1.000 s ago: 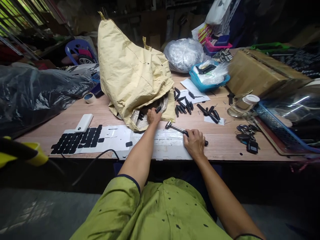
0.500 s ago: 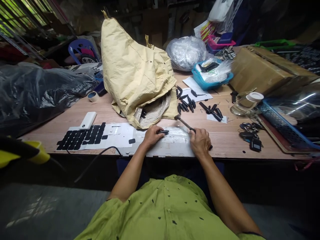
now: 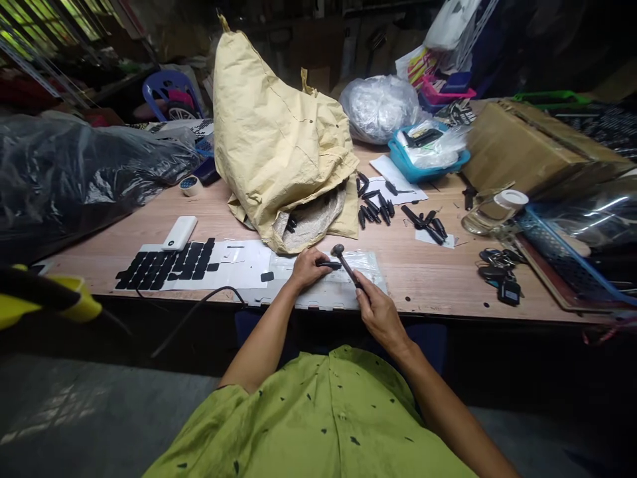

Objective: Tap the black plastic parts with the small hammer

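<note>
My left hand pinches a small black plastic piece and holds it down on a clear plastic sheet near the front edge of the wooden table. My right hand grips the handle of a small hammer, whose metal head hovers just above the black piece. Behind my hands lies a large tan paper sack, its open mouth showing more black pieces inside.
A white sheet with black pads and a white power bank lie to the left. Several loose black pieces are scattered at the right of the sack. A blue tray, a cardboard box, a glass jar and keys stand to the right.
My left hand came out of the sack with a black piece and set it on the plastic sheet. My right hand swung the hammer leftward, head now over the piece.
</note>
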Available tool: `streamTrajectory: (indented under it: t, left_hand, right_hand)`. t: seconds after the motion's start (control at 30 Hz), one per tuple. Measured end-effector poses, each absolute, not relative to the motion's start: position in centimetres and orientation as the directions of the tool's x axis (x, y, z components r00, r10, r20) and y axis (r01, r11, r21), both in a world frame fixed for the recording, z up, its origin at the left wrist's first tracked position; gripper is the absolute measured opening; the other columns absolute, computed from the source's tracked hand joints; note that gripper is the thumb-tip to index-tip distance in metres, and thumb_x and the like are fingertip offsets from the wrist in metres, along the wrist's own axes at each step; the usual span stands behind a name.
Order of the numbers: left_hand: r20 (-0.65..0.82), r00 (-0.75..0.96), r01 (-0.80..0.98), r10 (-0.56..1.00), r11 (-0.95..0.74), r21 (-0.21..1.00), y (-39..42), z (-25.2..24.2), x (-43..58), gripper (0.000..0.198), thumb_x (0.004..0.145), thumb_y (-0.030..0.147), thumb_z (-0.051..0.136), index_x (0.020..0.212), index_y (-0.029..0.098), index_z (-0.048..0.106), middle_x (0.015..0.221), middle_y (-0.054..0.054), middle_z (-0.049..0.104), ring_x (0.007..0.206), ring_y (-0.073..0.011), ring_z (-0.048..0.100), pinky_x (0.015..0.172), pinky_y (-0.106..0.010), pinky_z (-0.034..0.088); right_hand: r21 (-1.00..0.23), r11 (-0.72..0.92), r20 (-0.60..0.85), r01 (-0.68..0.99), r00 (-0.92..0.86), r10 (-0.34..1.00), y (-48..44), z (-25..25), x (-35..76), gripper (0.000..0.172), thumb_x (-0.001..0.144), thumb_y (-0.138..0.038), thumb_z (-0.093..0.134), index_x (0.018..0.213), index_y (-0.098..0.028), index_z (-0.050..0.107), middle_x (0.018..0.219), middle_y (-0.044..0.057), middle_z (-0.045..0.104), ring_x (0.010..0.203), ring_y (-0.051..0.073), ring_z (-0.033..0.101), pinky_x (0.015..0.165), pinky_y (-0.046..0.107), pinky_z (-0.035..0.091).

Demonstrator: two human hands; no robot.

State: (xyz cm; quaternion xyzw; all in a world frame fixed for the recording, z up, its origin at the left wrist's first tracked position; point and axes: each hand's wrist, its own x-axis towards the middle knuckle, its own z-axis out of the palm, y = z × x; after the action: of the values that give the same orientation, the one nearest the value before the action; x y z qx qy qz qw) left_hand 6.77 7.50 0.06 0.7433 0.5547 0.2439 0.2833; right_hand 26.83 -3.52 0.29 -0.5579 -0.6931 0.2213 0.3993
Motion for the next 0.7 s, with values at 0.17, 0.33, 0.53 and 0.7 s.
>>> streamTrajectory:
  t: [0.17, 0.33, 0.53, 0.7]
  left_hand:
    - [0.045, 0.246, 0.694, 0.968, -0.208, 0.689, 7.6, 0.0, 6.9, 0.015, 0.074, 0.024, 0.082, 0.089, 0.024, 0.080, 0.089, -0.001, 0.068, 0.094, -0.0212, 0.058, 0.086, -0.034, 0.047]
    - [0.058, 0.243, 0.702, 0.968, -0.217, 0.678, 7.6, -0.1, 7.1, 0.014, 0.074, 0.023, 0.082, 0.088, 0.024, 0.080, 0.083, -0.001, 0.066, 0.091, -0.0204, 0.057, 0.086, -0.034, 0.046]
    - [0.068, 0.222, 0.698, 0.973, -0.208, 0.685, 7.5, -0.1, 7.2, 0.014, 0.073, 0.021, 0.082, 0.086, 0.025, 0.080, 0.086, -0.001, 0.068, 0.092, -0.0205, 0.059, 0.085, -0.033, 0.047]
    - [0.080, 0.212, 0.694, 0.974, -0.207, 0.690, 7.3, 0.0, 7.2, 0.014, 0.072, 0.019, 0.083, 0.085, 0.024, 0.080, 0.086, -0.001, 0.070, 0.093, -0.0209, 0.060, 0.086, -0.034, 0.048]
  right_hand:
    - [-0.724, 0.287, 0.290, 0.627, -0.101, 0.952, -4.1, -0.3, 26.4, 0.049, 0.101, -0.029, 0.038, 0.147, -0.030, 0.055, 0.121, 0.007, 0.072, 0.112, 0.021, 0.068, 0.094, 0.036, 0.057]
    - [-0.652, 0.257, 0.274, 0.713, -0.095, 0.957, -4.6, -0.6, 26.2, 0.050, 0.100, -0.026, 0.039, 0.147, -0.032, 0.055, 0.106, 0.007, 0.073, 0.095, 0.021, 0.070, 0.083, 0.033, 0.058]
    - [-0.633, 0.251, 0.289, 0.732, -0.078, 0.954, -4.6, -0.4, 26.4, 0.049, 0.101, -0.026, 0.038, 0.146, -0.031, 0.055, 0.101, 0.007, 0.072, 0.089, 0.021, 0.069, 0.079, 0.032, 0.057]
    - [-0.633, 0.222, 0.268, 0.741, -0.059, 0.962, -4.9, -0.5, 26.8, 0.049, 0.100, -0.027, 0.037, 0.145, -0.031, 0.057, 0.096, 0.006, 0.071, 0.086, 0.021, 0.069, 0.078, 0.033, 0.057]
